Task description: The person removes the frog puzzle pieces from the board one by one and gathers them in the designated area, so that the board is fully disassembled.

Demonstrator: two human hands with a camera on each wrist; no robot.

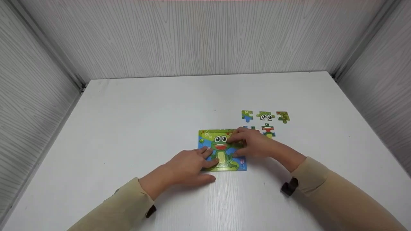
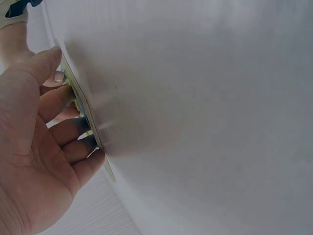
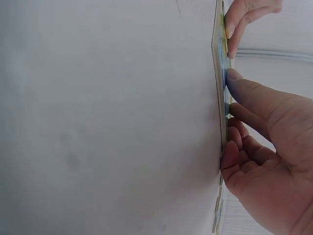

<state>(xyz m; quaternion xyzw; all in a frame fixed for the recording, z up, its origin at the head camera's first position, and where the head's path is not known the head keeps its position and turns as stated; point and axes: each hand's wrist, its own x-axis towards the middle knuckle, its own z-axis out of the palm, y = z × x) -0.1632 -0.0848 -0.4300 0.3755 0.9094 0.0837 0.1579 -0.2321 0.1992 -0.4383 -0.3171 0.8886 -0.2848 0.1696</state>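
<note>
A flat puzzle board [image 1: 221,168] with a big-eyed green frog lies on the table. My left hand [image 1: 188,166] rests at its lower left, some fingertips on the picture and the thumb beyond the near edge. My right hand [image 1: 257,144] reaches over the right side, its index finger and thumb apart and touching the picture beside the frog. In the right wrist view, the thumb [image 3: 254,93] and index tip meet the board's surface while the other fingers bend loosely. Neither hand shows a loose piece between its fingers.
Loose jigsaw pieces lie beyond and right of the board: a blue-green corner piece [image 1: 247,115], an eyes piece [image 1: 266,116], a leafy green piece [image 1: 283,116] and a red-mouth piece [image 1: 268,129]. Another is partly hidden behind the right hand. White wood-grain panels [image 1: 205,38] enclose the table.
</note>
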